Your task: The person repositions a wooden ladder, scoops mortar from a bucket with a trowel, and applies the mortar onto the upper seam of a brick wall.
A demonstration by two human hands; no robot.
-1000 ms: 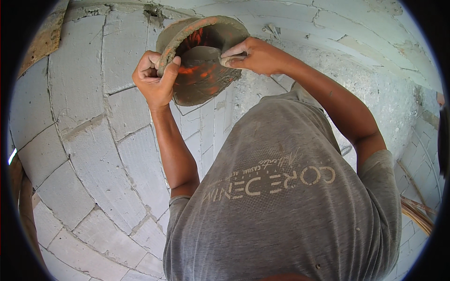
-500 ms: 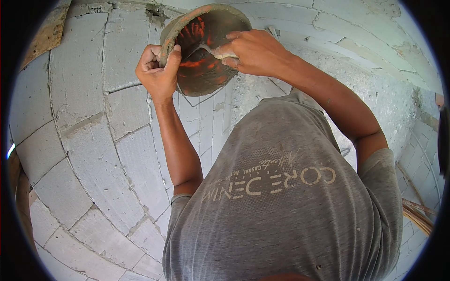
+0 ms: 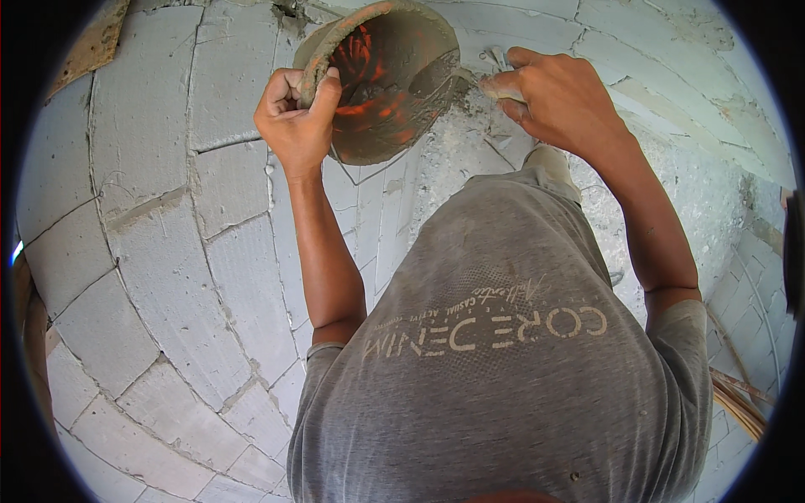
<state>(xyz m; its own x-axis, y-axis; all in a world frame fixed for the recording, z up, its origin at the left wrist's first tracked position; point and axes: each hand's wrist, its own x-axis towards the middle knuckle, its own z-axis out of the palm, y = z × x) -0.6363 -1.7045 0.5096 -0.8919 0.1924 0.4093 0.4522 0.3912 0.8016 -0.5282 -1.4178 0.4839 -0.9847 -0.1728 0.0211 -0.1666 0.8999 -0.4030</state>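
My left hand [image 3: 295,126] grips the rim of a round orange pan [image 3: 387,80] smeared with grey mortar, holding it up against the grey block wall [image 3: 159,176]. My right hand [image 3: 558,101] is closed on a small trowel [image 3: 496,69], whose metal tip shows just right of the pan's rim, touching the wall. Fresh rough mortar [image 3: 470,142] covers the wall below the trowel. The trowel's blade is mostly hidden by my fingers.
The wall of pale grey blocks with mortar joints fills the view on the left and top. My grey shirt [image 3: 503,369] blocks the lower middle. Thin sticks or rods [image 3: 738,402] lie at the lower right.
My right hand has pulled the trowel out of the pan and moved it right, onto the wall. The pan in my left hand has stayed at about the same place.
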